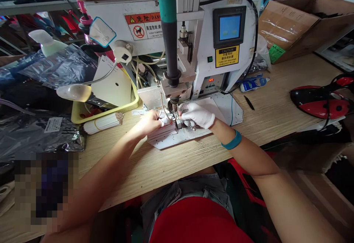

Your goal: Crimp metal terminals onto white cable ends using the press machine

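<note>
A person in a red top (193, 221) is at a wooden surface (132, 174). On it lies a white plate (236, 114). A bundle of thin white sticks (102, 124) lies left of the plate, by a yellow basket (127, 106). Over the plate, a small metal block (178, 124) is between the left hand (156, 119) and the right hand (197, 114). The left hand has white covers on some fingers, and the right hand wears a white glove. The fingers of both bend in near the block, but one cannot tell if they are clamped on anything. A tall tool (169, 40) with a black and green handle points down there. Behind are a big white machine (206, 44) with a blue screen (230, 27) and, off to the right, a brown box (287, 33).
</note>
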Available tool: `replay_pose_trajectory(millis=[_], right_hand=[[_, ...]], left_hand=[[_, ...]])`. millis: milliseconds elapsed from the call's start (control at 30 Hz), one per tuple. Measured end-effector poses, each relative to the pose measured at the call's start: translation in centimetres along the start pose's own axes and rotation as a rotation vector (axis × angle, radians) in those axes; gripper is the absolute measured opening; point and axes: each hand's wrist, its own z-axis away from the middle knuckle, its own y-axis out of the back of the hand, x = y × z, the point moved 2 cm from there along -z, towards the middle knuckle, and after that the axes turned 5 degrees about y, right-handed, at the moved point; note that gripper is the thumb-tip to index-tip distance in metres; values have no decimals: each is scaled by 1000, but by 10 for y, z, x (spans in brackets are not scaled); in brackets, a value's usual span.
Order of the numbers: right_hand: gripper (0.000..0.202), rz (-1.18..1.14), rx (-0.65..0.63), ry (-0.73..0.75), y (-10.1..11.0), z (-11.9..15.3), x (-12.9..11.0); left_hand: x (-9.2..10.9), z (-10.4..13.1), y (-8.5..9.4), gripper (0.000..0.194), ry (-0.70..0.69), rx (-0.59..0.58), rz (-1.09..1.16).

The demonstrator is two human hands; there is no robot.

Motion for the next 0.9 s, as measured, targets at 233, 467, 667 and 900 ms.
replay_pose_trajectory(millis=[233,467,667,900], right_hand=[[13,6,0,6,0,0,0],[14,-49,-12,14,-1,1,-4],[13,-89,-13,-28,-3,2,-8],[14,-97,-6,-14,-3,2,-8]], left_hand=[[3,1,0,23,47,3,3],[-6,-4,1,27,74,27,-24],[-2,-3,1,29,114,28,-37],[8,2,5,22,148,97,-43]])
